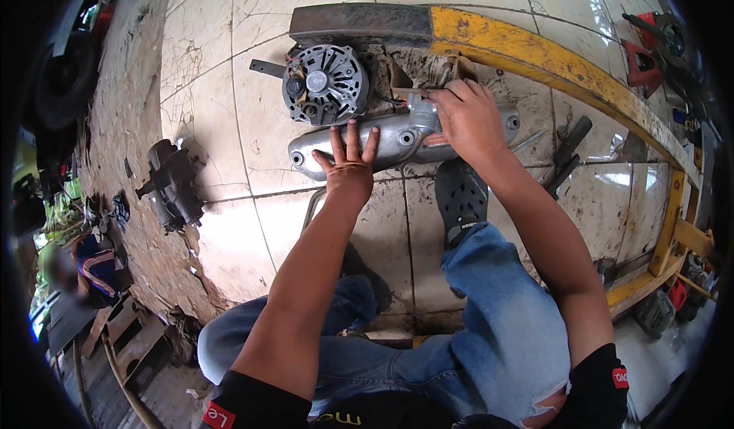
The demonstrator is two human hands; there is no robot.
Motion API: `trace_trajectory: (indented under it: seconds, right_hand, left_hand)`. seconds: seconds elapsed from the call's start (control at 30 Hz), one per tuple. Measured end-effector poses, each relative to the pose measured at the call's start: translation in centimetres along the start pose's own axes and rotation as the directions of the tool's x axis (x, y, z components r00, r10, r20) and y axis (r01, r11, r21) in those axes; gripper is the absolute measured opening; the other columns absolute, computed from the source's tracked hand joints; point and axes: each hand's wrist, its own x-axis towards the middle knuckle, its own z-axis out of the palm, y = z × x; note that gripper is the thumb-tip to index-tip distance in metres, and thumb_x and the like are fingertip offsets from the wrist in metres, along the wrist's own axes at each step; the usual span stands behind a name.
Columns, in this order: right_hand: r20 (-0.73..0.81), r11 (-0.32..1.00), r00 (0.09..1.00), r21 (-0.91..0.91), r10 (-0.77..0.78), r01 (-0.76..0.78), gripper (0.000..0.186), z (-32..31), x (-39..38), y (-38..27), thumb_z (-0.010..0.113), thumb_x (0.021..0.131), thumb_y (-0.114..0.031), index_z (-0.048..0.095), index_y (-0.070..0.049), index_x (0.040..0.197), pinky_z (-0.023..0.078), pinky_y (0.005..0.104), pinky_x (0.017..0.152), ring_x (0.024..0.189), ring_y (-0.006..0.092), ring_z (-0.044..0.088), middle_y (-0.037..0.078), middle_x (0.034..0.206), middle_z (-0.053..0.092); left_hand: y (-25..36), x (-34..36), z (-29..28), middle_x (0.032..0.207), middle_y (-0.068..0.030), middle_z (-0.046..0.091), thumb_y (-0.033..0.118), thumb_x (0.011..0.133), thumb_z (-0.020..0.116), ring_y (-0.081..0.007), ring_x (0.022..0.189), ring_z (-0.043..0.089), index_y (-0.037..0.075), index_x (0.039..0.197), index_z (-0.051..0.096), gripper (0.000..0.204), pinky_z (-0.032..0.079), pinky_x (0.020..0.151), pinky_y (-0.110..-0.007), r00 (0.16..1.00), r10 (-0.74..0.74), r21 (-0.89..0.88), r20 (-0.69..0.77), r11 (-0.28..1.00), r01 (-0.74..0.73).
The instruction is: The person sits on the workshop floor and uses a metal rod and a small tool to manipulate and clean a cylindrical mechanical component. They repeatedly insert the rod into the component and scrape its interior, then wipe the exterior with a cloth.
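Observation:
A long cast-metal engine cover (390,147), silver with bolt holes, lies across the tiled floor in front of me. My left hand (349,163) rests on its left part with the fingers spread flat. Over the raised neck (420,112) on the cover's right part, my right hand (470,119) is closed, its fingers bent. What those fingers pinch is hidden behind the hand. Just beyond the cover, an alternator (325,85) sits with its slotted round face up. A rusty metal bracket (403,77) lies to the alternator's right.
A black and yellow steel beam (527,53) curves along the far side and right. A dark metal housing (173,184) stands at the left. Dark bars (572,144) lie at the right, near my shoe (461,199). Another person (90,267) is at far left.

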Motion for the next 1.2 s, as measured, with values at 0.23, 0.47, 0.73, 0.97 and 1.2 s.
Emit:
trace_trajectory:
  seconds: [0.23, 0.47, 0.73, 0.97, 1.2]
  right_hand:
    - [0.028, 0.989, 0.989, -0.015, 0.147, -0.146, 0.016, -1.2, -2.8, 1.6, 0.068, 0.079, -0.007, 0.069, -0.008, 0.095, 0.046, 0.0439, 0.082, 0.090, 0.0305, 0.060, 0.008, 0.089, 0.059]
    - [-0.026, 0.999, 0.999, -0.027, -0.028, 0.027, 0.019, 0.5, -2.0, 1.6, 0.068, 0.079, -0.006, 0.068, -0.008, 0.097, 0.046, 0.0432, 0.075, 0.085, 0.0318, 0.059, 0.009, 0.087, 0.058]
    - [-0.109, 0.998, 0.994, 0.053, -0.026, 0.032, 0.017, -0.3, -1.5, 0.8, 0.066, 0.080, -0.004, 0.069, -0.007, 0.096, 0.045, 0.0412, 0.074, 0.083, 0.0315, 0.057, 0.009, 0.085, 0.056]
    - [0.030, 0.992, 0.996, -0.102, 0.078, -0.075, 0.019, -0.7, -4.8, 3.9, 0.065, 0.080, -0.011, 0.071, -0.011, 0.098, 0.042, 0.0416, 0.079, 0.090, 0.0285, 0.058, 0.006, 0.088, 0.059]
    - [0.123, 0.971, 0.976, -0.133, -0.182, 0.198, 0.019, 0.0, 2.8, -2.1, 0.064, 0.080, -0.013, 0.072, -0.012, 0.097, 0.040, 0.0368, 0.082, 0.099, 0.0218, 0.057, 0.003, 0.091, 0.061]
  left_hand:
    - [-0.2, 0.1, 0.2, 0.163, -0.0184, -0.011, 0.007, 0.084, 0.060, -0.0500, 0.147, -0.006, 0.025, 0.158, -0.002, 0.098, 0.016, 0.102, -0.080, 1.000, 0.009, 0.045, -0.026, 0.999, -0.008]
    - [-0.2, 0.3, 1.0, 0.163, -0.0176, -0.012, 0.005, 0.083, 0.060, -0.0492, 0.147, -0.007, 0.025, 0.158, -0.001, 0.099, 0.016, 0.102, -0.080, 0.998, 0.019, 0.027, -0.054, 0.999, -0.018]
    - [0.1, 0.0, -0.2, 0.164, -0.0128, -0.010, 0.009, 0.091, 0.051, -0.0456, 0.149, -0.004, 0.032, 0.158, -0.002, 0.088, 0.015, 0.102, -0.080, 0.999, -0.035, 0.055, 0.017, 0.998, 0.034]
    - [0.0, 0.0, -0.4, 0.164, -0.0127, -0.011, 0.009, 0.092, 0.050, -0.0469, 0.148, -0.005, 0.032, 0.158, -0.003, 0.087, 0.014, 0.102, -0.080, 0.999, -0.027, 0.054, 0.019, 0.998, 0.026]
    - [-0.1, 0.2, 0.4, 0.163, -0.0157, -0.011, 0.008, 0.086, 0.057, -0.0471, 0.148, -0.006, 0.027, 0.158, -0.001, 0.095, 0.015, 0.104, -0.079, 1.000, -0.014, 0.028, -0.021, 1.000, 0.015]
